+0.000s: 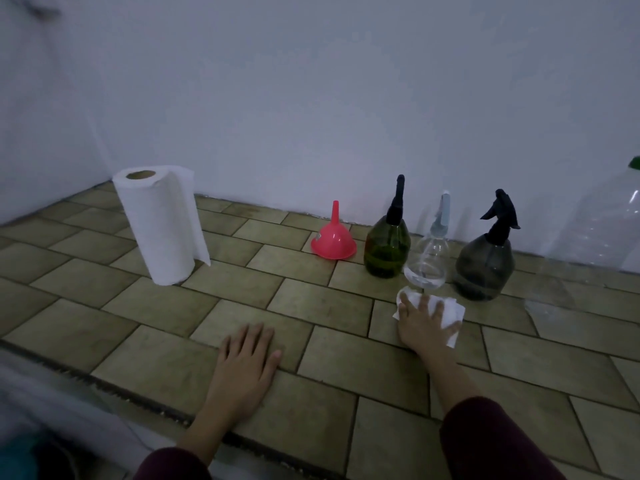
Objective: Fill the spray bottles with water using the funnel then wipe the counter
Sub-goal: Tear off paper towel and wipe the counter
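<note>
Now white crumpled paper towel [446,308] under right hand [424,322]; counter [311,393] tiled.

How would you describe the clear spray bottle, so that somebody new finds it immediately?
Look along the white wall where three spray bottles stand in a row on the tiled counter. The clear spray bottle is the middle one, between the green bottle and the grey bottle, and alone has a pale blue head.

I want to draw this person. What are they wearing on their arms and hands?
Both arms have dark maroon long sleeves, ending partway down the forearms. The left hand and right hand are bare: no gloves, rings, watch or bracelets show.
</note>
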